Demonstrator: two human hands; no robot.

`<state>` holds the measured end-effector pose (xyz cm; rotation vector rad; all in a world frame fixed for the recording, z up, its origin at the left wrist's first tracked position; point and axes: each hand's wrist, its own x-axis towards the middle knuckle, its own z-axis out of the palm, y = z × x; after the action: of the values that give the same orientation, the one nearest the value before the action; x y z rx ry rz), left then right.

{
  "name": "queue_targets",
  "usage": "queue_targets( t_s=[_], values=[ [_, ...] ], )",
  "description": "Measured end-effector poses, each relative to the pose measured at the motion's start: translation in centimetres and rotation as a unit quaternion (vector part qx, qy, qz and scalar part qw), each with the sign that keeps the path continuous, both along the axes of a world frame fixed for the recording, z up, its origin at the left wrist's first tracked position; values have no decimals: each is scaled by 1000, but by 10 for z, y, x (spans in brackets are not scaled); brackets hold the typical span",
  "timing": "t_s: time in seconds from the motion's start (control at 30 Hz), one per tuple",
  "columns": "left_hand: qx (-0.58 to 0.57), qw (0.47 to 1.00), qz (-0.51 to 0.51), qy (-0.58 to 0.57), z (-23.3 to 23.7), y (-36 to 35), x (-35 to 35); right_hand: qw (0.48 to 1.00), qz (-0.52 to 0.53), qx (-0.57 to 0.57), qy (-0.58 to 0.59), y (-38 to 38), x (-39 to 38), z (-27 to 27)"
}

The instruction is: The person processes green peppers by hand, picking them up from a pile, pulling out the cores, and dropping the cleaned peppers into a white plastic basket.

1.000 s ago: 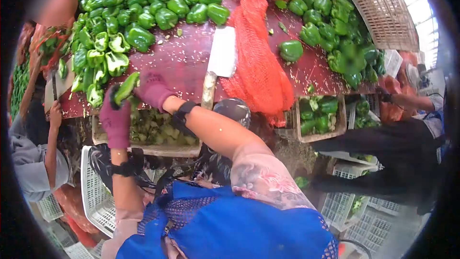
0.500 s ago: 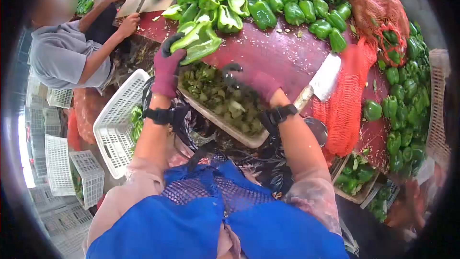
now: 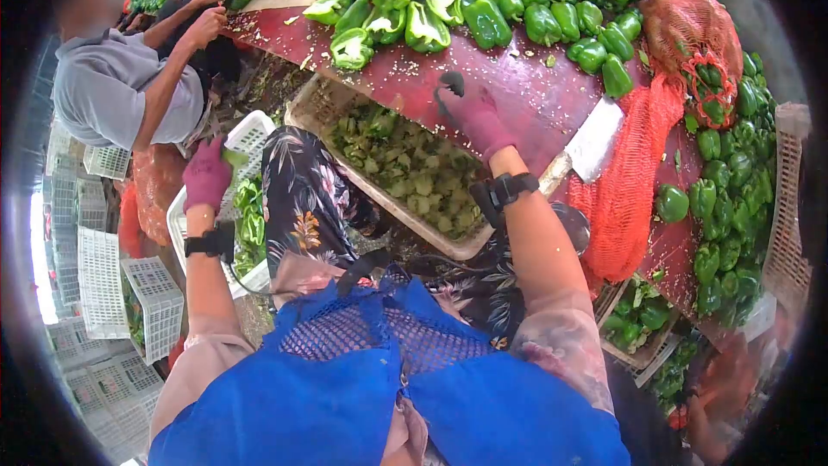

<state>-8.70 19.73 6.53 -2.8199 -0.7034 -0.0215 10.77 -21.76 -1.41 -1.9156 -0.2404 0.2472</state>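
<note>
My left hand (image 3: 207,176), in a purple glove, is over the white plastic basket (image 3: 175,223) at my left. Its fingers are closed on a cut green pepper half (image 3: 234,157), mostly hidden by the glove. Green pepper pieces (image 3: 250,220) lie in that basket. My right hand (image 3: 470,114), gloved in purple with dark fingertips, hovers by the red table's (image 3: 535,108) near edge. Its fingers are slightly curled and apart, with nothing visible in them. Below it is a crate (image 3: 379,207) of pepper cores. Halved peppers (image 3: 425,28) lie on the table ahead.
Whole green peppers (image 3: 543,24) are heaped at the back. A wide-bladed knife (image 3: 595,140) lies right of my right hand, beside red mesh netting (image 3: 634,181). A full mesh sack (image 3: 690,13) stands behind. A co-worker (image 3: 129,91) works at the left, near stacked white baskets (image 3: 103,280).
My left hand has carried the pepper half from above the core crate leftward to the white basket. My right hand has risen slightly. The co-worker's hands have shifted.
</note>
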Motion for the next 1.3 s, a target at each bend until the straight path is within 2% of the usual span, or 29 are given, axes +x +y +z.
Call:
queue_targets(
  t_s=[0.1, 0.17, 0.2, 0.23, 0.3, 0.37, 0.4, 0.47, 0.5, 0.53, 0.57, 0.63, 0.67, 0.7, 0.73, 0.77, 0.8, 0.83, 0.87, 0.9, 0.93, 0.97, 1.0, 1.03, 1.1, 1.2, 1.23, 1.27, 1.3],
  values=[
    [-33, 999, -28, -28, -7, -8, 2, 998, -23, -65, -13, 3, 5, -3],
    [-96, 984, -85, -121, -4, -38, 41, 997, -32, 31, 64, 4, 4, 2],
    [-180, 958, -153, -161, 4, -65, 65, 991, -34, 81, 100, 7, 6, 6],
    [-201, 937, -231, -171, 21, -107, 89, 985, -27, 106, 130, 9, 8, 6],
    [-248, 920, -285, -107, 27, -165, 132, 970, -21, 152, 190, 5, 9, 6],
    [-171, 922, -337, -79, 11, -202, 176, 997, -17, 67, 32, -3, 0, -2],
    [-178, 916, -349, -86, 4, -207, 193, 998, -11, 22, -50, -6, -3, -3],
    [-193, 904, -366, -109, -3, -211, 226, 997, 0, 24, -70, -11, -5, 17],
    [-382, 861, -311, -123, -3, -206, 240, 997, 8, 24, -78, -10, -1, 24],
    [-557, 783, -245, -130, 1, -202, 251, 994, 14, 5, -109, -7, 10, 23],
    [-710, 671, -172, -130, 2, -197, 257, 990, 18, -15, -138, -2, 22, 23],
    [-852, 481, -121, -168, -1, -188, 254, 993, 44, -50, -93, 8, 46, 37],
    [-904, 374, -95, -183, -3, -183, 250, 982, 56, -139, -116, 18, 59, 38],
    [-924, 313, -90, -201, -14, -179, 245, 961, 68, -228, -139, 30, 75, 39],
    [-925, 313, -65, -205, -23, -175, 242, 932, 79, -315, -161, 41, 92, 41],
    [-925, 314, -40, -209, -31, -170, 240, 926, 110, -352, -80, 51, 107, 46],
    [-925, 315, -10, -214, -38, -164, 234, 912, 119, -388, -65, 60, 120, 43],
    [-928, 275, -22, -250, -33, -166, 230, 896, 131, -422, -51, 68, 133, 38],
    [-923, 284, -26, -259, -32, -163, 233, 878, 143, -455, -36, 74, 140, 30],
    [-917, 294, -31, -268, -30, -157, 240, 876, 121, -461, -79, 76, 144, 17],
    [-912, 303, -39, -273, -27, -154, 246, 883, 128, -447, -62, 80, 143, 21],
    [-898, 346, -24, -272, -19, -152, 243, 890, 133, -434, -45, 83, 140, 23],
    [-899, 348, -18, -264, -23, -150, 244, 896, 138, -421, -28, 84, 134, 26],
    [-902, 349, -13, -255, -33, -148, 246, 920, 118, -367, -69, 79, 122, 21],
    [-900, 362, -31, -240, -55, -147, 254, 964, 106, -243, 16, 79, 78, 51],
    [-913, 364, -45, -181, -38, -161, 232, 985, 84, 98, 112, 72, 14, 79],
    [-941, 318, -31, -113, -51, -167, 234, 989, 84, 81, 93, 71, -2, 89],
    [-944, 320, -64, -45, -37, -171, 230, 992, 82, 64, 73, 71, -19, 99],
    [-958, 271, -87, -36, -28, -176, 219, 994, 79, 46, 54, 68, -32, 104]
  ],
)
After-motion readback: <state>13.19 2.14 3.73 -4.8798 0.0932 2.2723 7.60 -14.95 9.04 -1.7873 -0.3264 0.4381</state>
